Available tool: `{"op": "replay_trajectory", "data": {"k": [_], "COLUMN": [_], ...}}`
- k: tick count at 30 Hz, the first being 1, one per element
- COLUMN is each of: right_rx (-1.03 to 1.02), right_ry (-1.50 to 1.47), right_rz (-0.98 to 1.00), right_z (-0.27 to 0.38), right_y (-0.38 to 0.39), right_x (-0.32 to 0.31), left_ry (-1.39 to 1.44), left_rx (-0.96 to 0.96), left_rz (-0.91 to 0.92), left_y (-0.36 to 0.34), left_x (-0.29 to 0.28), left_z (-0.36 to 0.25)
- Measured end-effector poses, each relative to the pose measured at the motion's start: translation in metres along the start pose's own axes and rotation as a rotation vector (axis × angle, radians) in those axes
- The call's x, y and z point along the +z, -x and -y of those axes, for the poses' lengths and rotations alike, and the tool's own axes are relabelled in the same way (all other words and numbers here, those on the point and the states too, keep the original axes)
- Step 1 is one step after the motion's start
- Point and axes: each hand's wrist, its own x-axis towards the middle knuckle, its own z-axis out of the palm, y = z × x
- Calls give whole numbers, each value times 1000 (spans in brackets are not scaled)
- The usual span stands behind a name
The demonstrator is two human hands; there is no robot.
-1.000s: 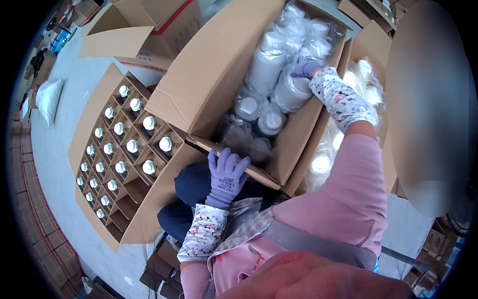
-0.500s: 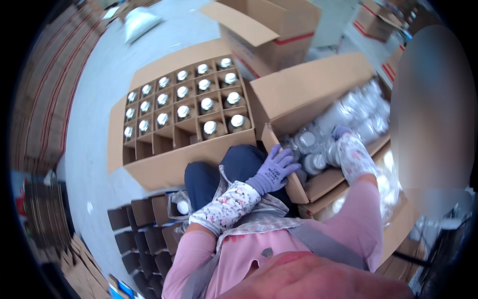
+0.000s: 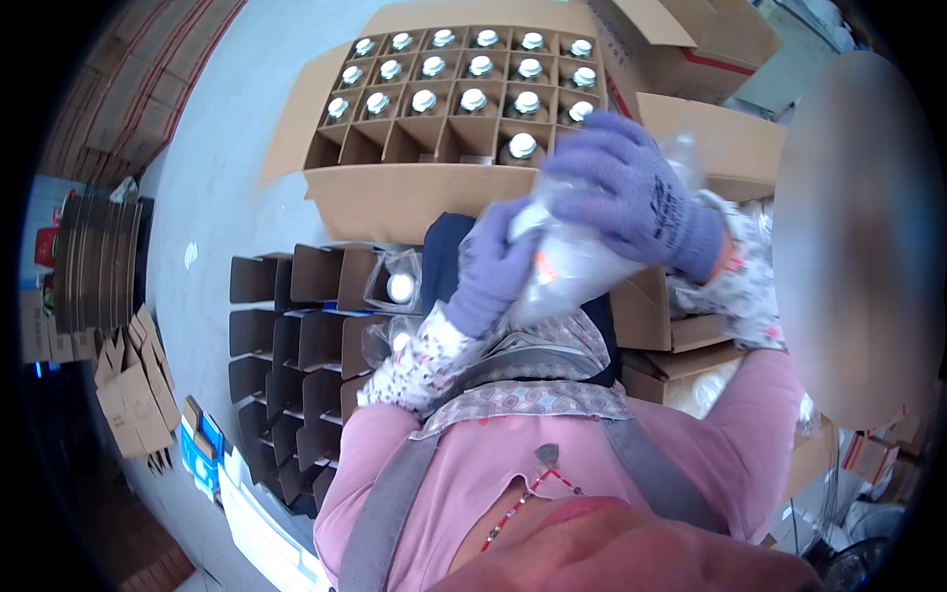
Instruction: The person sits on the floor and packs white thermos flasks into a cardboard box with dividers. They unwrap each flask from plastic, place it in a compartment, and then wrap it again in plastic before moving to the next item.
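Over my lap, a bottle-sized bundle in clear plastic wrap (image 3: 572, 271) with a small orange mark is held between both gloved hands. My left hand (image 3: 490, 264), in a purple glove, is closed around its left side. From above, my right hand (image 3: 626, 192) curls its fingers over the top; motion blurs them a little. What lies inside the wrap cannot be made out clearly. Just beyond stands a divided carton (image 3: 414, 202) holding several silver-capped bottles (image 3: 523, 146), with some bare compartments along its near row.
To my right, an open carton (image 3: 641, 306) is partly hidden by my right arm. At my left, a dark cardboard divider grid (image 3: 321, 335) has a few plastic-wrapped bottles (image 3: 400, 286) in it. Flattened cardboard (image 3: 99, 261) and stacked cartons (image 3: 138, 89) stand farther left.
My right hand has come out of the right-hand carton with the wrapped bundle. My left hand has left that carton's edge and taken hold too. The view has shifted.
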Motion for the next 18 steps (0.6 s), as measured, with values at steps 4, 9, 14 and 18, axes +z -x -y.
{"op": "replay_trajectory", "data": {"k": [4,9,14,18], "right_rx": [632,556,1041,1060], "right_ry": [-524,-1056,-1178,-47], "right_rz": [115,675,-585,18], "right_z": [-7,-40,-199,-240], "right_y": [5,-62,-84,-25], "right_x": [105,183,281,337], "left_ry": [333,754,1262,1227], "left_rx": [-451,-665,-600,-550], "left_rz": [-278,222,7,231], "left_y": [88,37,-28,-36], "left_x": [-36,-100,-97,-95], "left_z": [75,112,165,150]}}
